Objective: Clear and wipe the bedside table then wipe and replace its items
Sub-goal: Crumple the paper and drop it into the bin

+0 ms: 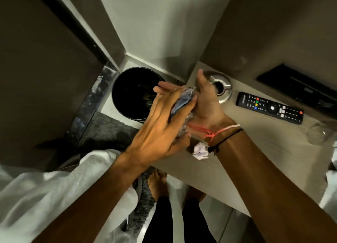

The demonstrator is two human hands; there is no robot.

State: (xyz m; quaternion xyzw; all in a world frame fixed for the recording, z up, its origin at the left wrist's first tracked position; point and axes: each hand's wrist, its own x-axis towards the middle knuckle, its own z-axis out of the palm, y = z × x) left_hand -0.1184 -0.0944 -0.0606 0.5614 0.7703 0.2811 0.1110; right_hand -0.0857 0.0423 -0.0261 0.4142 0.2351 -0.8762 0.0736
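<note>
Both hands meet over the left edge of the grey bedside table (pixel 255 151). My left hand (pixel 160 126) and my right hand (pixel 206 102) press a crumpled blue-and-clear plastic wrapper (pixel 182 101) between their palms, beside the black bin (pixel 131 93). A crumpled white tissue (pixel 200 150) lies on the table's edge under my right wrist. A metal ashtray (pixel 223 87) stands just behind my right hand. A black remote control (pixel 269 107) lies to its right. A clear glass (pixel 318 133) sits at the right edge.
The round black bin stands on the floor in the corner, left of the table, with some litter inside. A black device (pixel 300 89) sits at the table's back right. A white cloth (pixel 45 197) hangs over my left arm. A grey rug (pixel 107 131) lies below the bin.
</note>
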